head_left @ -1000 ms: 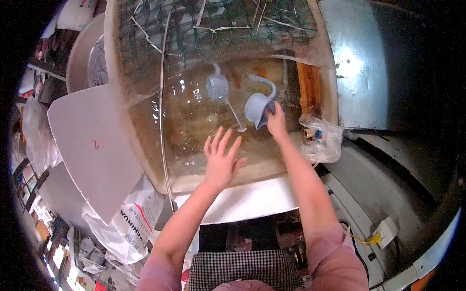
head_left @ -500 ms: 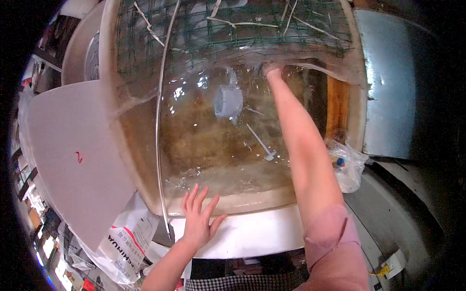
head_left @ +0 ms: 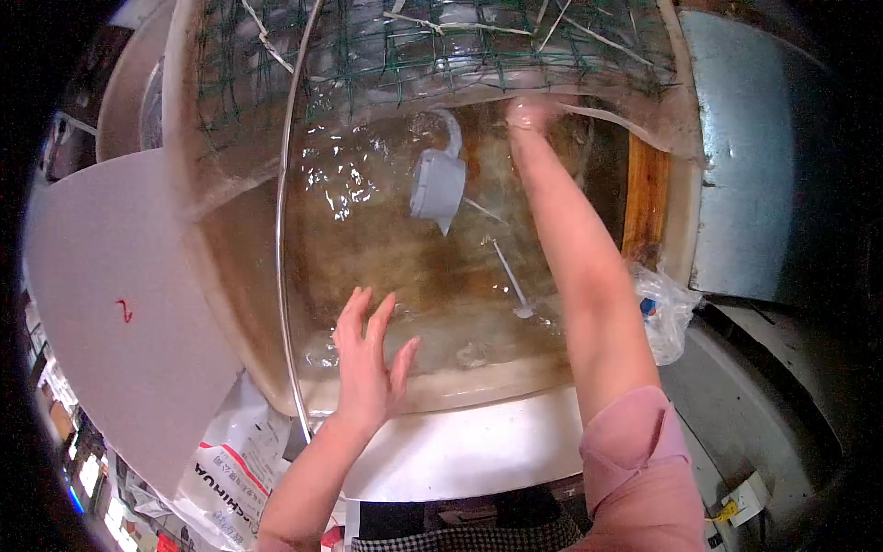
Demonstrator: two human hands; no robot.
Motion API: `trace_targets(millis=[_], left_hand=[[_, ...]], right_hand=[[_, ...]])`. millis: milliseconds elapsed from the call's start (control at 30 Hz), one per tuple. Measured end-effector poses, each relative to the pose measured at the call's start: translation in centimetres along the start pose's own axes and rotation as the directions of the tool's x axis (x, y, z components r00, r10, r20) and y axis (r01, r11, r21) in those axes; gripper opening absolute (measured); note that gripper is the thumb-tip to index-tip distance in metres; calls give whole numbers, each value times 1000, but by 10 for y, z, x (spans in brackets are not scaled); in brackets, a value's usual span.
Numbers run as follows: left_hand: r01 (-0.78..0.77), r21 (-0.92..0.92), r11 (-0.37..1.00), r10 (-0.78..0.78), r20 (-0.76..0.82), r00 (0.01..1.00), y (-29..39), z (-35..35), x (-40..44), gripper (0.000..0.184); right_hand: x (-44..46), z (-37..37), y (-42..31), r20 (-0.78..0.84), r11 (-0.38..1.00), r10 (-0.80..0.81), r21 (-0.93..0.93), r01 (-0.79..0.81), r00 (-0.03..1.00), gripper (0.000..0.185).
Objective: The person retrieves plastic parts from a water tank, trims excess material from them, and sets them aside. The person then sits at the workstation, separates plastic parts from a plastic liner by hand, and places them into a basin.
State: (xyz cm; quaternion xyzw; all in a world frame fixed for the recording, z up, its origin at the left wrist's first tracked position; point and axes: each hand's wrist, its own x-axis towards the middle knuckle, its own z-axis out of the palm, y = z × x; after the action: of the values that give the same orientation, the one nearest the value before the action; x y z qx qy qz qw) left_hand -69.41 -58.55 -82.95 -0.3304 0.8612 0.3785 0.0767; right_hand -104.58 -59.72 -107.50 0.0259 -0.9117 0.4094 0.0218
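A wide cream tub holds brownish, rippling water. My right hand is in the water at the far side, close to the lower edge of a green wire mesh. Motion and ripples smear its fingers, so I cannot see whether it holds anything. My left hand hovers over the tub's near rim, fingers spread, with nothing in it. Between the hands, a grey plastic piece with a curved tube lies in the water. Beside it is a thin white rod with a flat end.
A slim metal bar spans the tub's left side. Farther left are a pale board and a printed white bag. On the right are a clear plastic bag, a wooden strip and a metal panel. White ties cross the mesh.
My left hand has moved forward and up over the near water. My right hand has shifted slightly and is now blurred. The whole view has shifted a little.
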Motion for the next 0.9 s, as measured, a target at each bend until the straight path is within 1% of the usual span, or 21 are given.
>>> trace_targets(millis=[67,133,200,267,367,500,700,800,833,900], left_hand=[[6,16,1000,-6,-28,1000,1,1,6,54],[7,13,1000,-7,-23,1000,1,4,4,53],[14,8,1000,-14,-18,1000,-1,6,1,52],[60,30,998,-61,17,998,-1,10,-3,51],[61,36,997,-62,26,998,-3,17,-9,50],[47,43,998,-50,57,997,-1,20,-10,50],[-20,84,996,14,66,998,3,25,-4,52],[-31,82,996,27,55,998,6,32,2,53],[-44,89,995,41,37,998,9,34,5,54],[-58,96,994,56,20,998,11,37,13,54]], right_hand=[[19,-5,-1,-35,999,-34,-8,34,999,29],[35,-11,-2,-20,997,-79,-20,79,997,28],[47,-16,-2,28,991,-131,-30,132,991,28],[54,-20,-1,96,982,-181,-37,185,979,28],[60,-19,-2,178,968,-237,-41,248,955,28],[67,-12,-7,235,955,-269,-60,290,934,29],[45,-16,5,267,925,-334,-92,369,904,31],[18,-35,24,330,901,-381,-75,426,864,33],[7,-53,23,466,938,-285,-44,344,838,38],[-14,-87,10,640,987,-75,-61,149,765,49]])
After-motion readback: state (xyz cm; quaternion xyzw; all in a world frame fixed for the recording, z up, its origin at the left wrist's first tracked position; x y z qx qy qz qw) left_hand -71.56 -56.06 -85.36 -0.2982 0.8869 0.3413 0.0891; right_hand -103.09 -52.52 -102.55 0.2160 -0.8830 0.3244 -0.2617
